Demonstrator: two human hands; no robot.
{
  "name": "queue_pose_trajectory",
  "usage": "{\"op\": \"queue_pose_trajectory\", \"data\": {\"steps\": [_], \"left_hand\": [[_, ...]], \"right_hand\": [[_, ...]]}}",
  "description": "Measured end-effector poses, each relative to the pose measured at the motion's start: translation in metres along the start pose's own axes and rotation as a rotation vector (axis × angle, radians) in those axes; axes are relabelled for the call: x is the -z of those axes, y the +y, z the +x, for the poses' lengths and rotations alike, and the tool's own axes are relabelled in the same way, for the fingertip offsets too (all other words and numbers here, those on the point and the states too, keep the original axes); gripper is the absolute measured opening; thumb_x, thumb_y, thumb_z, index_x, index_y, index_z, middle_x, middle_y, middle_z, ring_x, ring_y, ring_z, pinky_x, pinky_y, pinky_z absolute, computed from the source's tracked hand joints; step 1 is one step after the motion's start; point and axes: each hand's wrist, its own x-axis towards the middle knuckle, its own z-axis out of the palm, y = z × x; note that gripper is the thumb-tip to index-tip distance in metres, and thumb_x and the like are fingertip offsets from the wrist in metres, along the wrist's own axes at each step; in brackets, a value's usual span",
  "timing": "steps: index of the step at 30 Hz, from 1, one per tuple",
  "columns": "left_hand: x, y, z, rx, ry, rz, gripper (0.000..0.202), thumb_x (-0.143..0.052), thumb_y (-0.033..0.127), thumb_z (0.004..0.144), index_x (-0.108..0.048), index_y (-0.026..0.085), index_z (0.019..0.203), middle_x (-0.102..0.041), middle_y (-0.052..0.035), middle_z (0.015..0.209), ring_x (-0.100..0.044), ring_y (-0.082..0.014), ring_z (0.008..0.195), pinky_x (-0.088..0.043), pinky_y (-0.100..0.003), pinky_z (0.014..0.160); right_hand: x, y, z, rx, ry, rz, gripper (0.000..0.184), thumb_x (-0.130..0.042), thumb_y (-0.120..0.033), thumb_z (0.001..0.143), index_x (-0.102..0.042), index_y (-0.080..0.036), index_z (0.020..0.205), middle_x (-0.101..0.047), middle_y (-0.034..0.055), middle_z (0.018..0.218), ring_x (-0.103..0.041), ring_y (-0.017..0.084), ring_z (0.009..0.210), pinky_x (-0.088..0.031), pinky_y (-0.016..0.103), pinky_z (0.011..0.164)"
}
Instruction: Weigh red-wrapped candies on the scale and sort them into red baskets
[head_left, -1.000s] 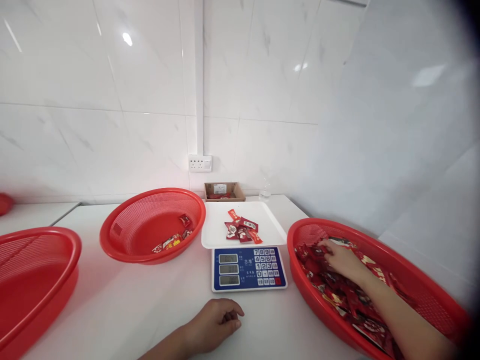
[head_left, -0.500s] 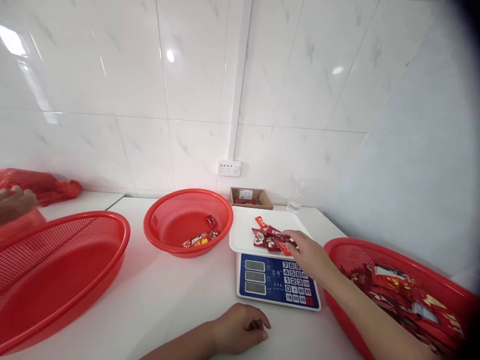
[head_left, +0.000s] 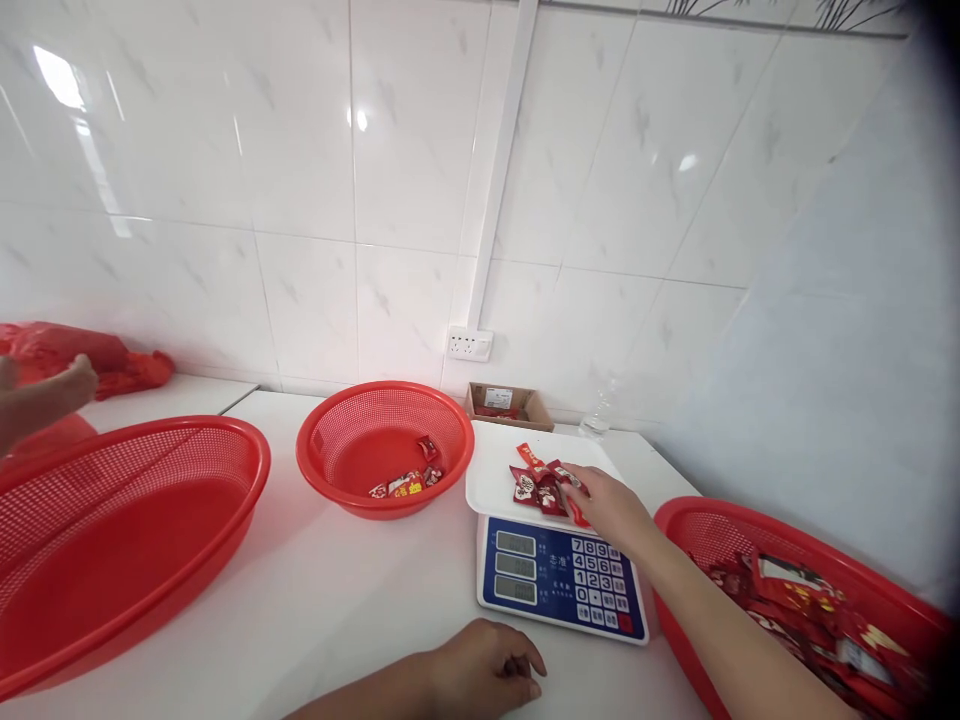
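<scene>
On the pan (head_left: 491, 475) of the scale (head_left: 559, 580) lies a small pile of red packets (head_left: 526, 487), some overlapping. The right hand (head_left: 574, 490) reaches in from the scale's right, fingers bent and close together over the pile's right side, touching it; whether it grips a packet cannot be told. In front of the scale, toward its left, the left hand (head_left: 517, 672) is loosely curled, with a gap between thumb and fingers and nothing visible in it. The scale's displays (head_left: 515, 567) are too faint to read.

Just right of the scale, the right basket (head_left: 675, 640) holds many more packets, partly hidden by the right forearm. Left of the scale, the middle basket (head_left: 360, 455) has a few packets at its near right side. Farther left is the left basket (head_left: 135, 530), with a co-worker's hand (head_left: 49, 398) above its far side. Behind the scale stand a box (head_left: 534, 405) and a clear bottle (head_left: 598, 415).
</scene>
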Motion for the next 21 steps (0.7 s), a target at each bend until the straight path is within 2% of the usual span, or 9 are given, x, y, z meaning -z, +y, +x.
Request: {"op": "queue_pose_trajectory", "data": {"steps": [3,7,12,14,19,21], "left_hand": [[0.001,0.002,-0.001,-0.002,0.001,0.009,0.031,-0.056,0.033,0.077,-0.066,0.020,0.104,-0.065,-0.0046,0.091,-0.057,-0.0129,0.074,-0.046,-0.022,0.071],[0.001,0.001,0.000,0.002,0.002,0.013,0.032,-0.056,0.034,0.077,-0.066,0.020,0.104,-0.066,-0.0051,0.091,-0.058,-0.0135,0.075,-0.047,-0.023,0.072],[0.000,-0.001,0.001,0.015,-0.005,0.009,0.032,-0.056,0.034,0.077,-0.065,0.020,0.104,-0.065,-0.0048,0.092,-0.058,-0.0136,0.076,-0.047,-0.023,0.072],[0.001,-0.001,0.002,0.009,-0.015,0.013,0.033,-0.057,0.034,0.076,-0.065,0.020,0.105,-0.065,-0.0046,0.092,-0.058,-0.0136,0.076,-0.047,-0.023,0.072],[0.003,0.000,0.003,0.013,-0.042,0.029,0.032,-0.057,0.031,0.076,-0.065,0.021,0.105,-0.065,-0.0035,0.086,-0.057,-0.0123,0.071,-0.047,-0.022,0.068],[0.003,0.000,0.003,0.015,-0.034,0.027,0.032,-0.057,0.031,0.076,-0.066,0.020,0.104,-0.065,-0.0035,0.085,-0.056,-0.0120,0.070,-0.046,-0.022,0.068]], "right_hand": [[-0.005,-0.002,0.004,-0.003,-0.041,-0.025,0.047,-0.031,-0.042,0.090,-0.051,-0.022,0.127,-0.051,0.0055,0.130,-0.043,0.027,0.119,-0.035,0.038,0.096],[-0.018,-0.007,0.013,-0.093,-0.089,-0.037,0.056,-0.024,-0.049,0.090,-0.039,-0.022,0.137,-0.031,0.0104,0.145,-0.022,0.032,0.133,-0.030,0.049,0.099],[-0.035,-0.026,0.027,-0.064,-0.125,-0.031,0.060,-0.020,-0.060,0.087,-0.029,-0.034,0.140,-0.016,0.0019,0.150,-0.005,0.030,0.137,-0.017,0.060,0.101],[-0.039,-0.032,0.032,-0.050,-0.124,-0.035,0.059,-0.022,-0.059,0.087,-0.029,-0.034,0.140,-0.016,0.0001,0.150,-0.004,0.030,0.137,-0.013,0.061,0.102],[-0.044,-0.036,0.040,-0.029,-0.149,-0.017,0.055,-0.025,-0.056,0.087,-0.040,-0.032,0.134,-0.031,-0.0013,0.145,-0.018,0.032,0.134,-0.012,0.063,0.101],[-0.041,-0.035,0.040,-0.022,-0.154,0.004,0.054,-0.026,-0.056,0.087,-0.043,-0.032,0.132,-0.032,-0.0014,0.144,-0.020,0.032,0.133,-0.013,0.063,0.101]]}}
